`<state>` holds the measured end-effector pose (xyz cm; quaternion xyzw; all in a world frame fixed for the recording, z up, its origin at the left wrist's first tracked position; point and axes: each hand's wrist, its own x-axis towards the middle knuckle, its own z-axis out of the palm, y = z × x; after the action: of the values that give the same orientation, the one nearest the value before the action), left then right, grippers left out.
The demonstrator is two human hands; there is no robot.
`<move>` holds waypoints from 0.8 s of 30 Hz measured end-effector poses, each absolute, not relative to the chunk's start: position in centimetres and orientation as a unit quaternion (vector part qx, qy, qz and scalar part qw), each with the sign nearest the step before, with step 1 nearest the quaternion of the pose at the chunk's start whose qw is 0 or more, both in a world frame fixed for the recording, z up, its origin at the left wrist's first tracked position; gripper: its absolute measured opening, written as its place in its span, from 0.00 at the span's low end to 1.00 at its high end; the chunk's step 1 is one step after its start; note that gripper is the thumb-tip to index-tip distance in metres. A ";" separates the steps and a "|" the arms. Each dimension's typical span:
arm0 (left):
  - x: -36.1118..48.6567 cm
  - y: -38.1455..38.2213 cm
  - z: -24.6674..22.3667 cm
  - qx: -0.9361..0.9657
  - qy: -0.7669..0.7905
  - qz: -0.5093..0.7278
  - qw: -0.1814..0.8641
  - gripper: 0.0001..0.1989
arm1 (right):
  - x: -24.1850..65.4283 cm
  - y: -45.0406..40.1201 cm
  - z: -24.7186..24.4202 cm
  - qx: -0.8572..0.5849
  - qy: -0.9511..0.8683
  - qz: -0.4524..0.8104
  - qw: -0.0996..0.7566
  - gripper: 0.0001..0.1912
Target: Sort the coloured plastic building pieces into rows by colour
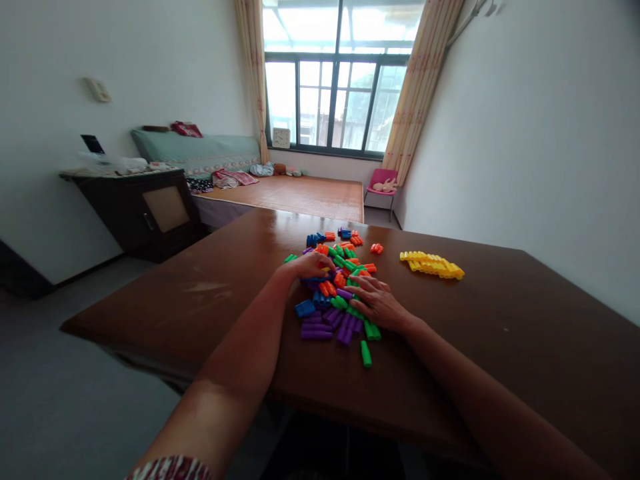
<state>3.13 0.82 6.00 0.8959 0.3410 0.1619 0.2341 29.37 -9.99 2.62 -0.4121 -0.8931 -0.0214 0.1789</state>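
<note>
A mixed pile of small bottle-shaped plastic pieces (345, 263) in green, orange, purple and blue lies on the brown table (225, 300). My left hand (314, 265) reaches into the pile's left side, its fingers curled down and closed. A sliver of yellow shows beneath those fingers; what they grip is mostly hidden. On the pile's right side rests my right hand (379, 305), palm down with fingers spread over green and purple pieces. A row of yellow pieces (433, 265) lies apart to the right. One green piece (367, 354) lies nearest me.
An orange cluster (377, 249) sits between the pile and the yellow row. Beyond the table are a low bed (300, 193), a pink chair (383, 179) and a window (335, 100). A dark cabinet (135, 207) stands at left.
</note>
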 end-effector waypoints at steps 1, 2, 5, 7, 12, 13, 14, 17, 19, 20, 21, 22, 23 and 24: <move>3.0 1.0 5.7 0.880 0.378 0.181 0.223 0.16 | 29.7 -9.5 2.3 -0.426 -0.884 -0.023 0.190 0.21; 2.9 1.1 5.5 0.865 0.409 0.196 0.213 0.15 | 30.1 -8.9 1.9 -0.434 -0.877 -0.021 0.206 0.21; 2.6 1.5 5.1 0.846 0.456 0.207 0.182 0.16 | 31.5 -7.7 1.0 -0.418 -0.867 0.022 0.270 0.21; 2.5 1.7 5.1 0.857 0.450 0.190 0.167 0.18 | 31.9 -7.5 0.9 -0.402 -0.859 0.063 0.311 0.23; 2.5 1.5 5.6 0.824 0.430 0.253 0.269 0.17 | 31.0 -8.2 1.7 -0.369 -0.849 0.121 0.359 0.23; 2.7 1.3 5.8 0.796 0.419 0.293 0.323 0.17 | 30.8 -8.2 1.8 -0.366 -0.848 0.113 0.367 0.21; 3.0 1.0 6.1 0.765 0.398 0.331 0.383 0.18 | 30.6 -8.2 2.0 -0.368 -0.845 0.099 0.376 0.20; 4.4 0.1 6.7 0.681 0.305 0.388 0.541 0.23 | 30.4 -7.8 2.1 -0.394 -0.816 0.066 0.417 0.18; 5.9 -0.6 6.7 0.653 0.267 0.388 0.592 0.22 | 30.3 -7.5 2.0 -0.406 -0.800 0.082 0.433 0.20; 6.6 -0.8 6.6 0.650 0.264 0.384 0.600 0.21 | 30.2 -7.4 2.0 -0.407 -0.800 0.092 0.431 0.21; 7.4 -1.1 6.5 0.653 0.270 0.379 0.598 0.19 | 30.2 -7.4 1.9 -0.406 -0.804 0.097 0.423 0.22; 8.1 -1.2 6.3 0.661 0.281 0.375 0.586 0.17 | 30.1 -7.3 1.8 -0.405 -0.812 0.094 0.410 0.21; 8.7 -1.4 6.2 0.672 0.296 0.372 0.568 0.15 | 30.1 -7.3 1.8 -0.405 -0.820 0.084 0.396 0.19; 9.1 -1.4 6.0 0.681 0.310 0.371 0.549 0.14 | 30.1 -7.4 1.8 -0.410 -0.823 0.069 0.387 0.17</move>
<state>9.08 -1.42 6.00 0.6814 0.3101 0.3715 0.5491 30.09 -7.42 1.84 -0.4098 -0.8230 0.0686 0.3874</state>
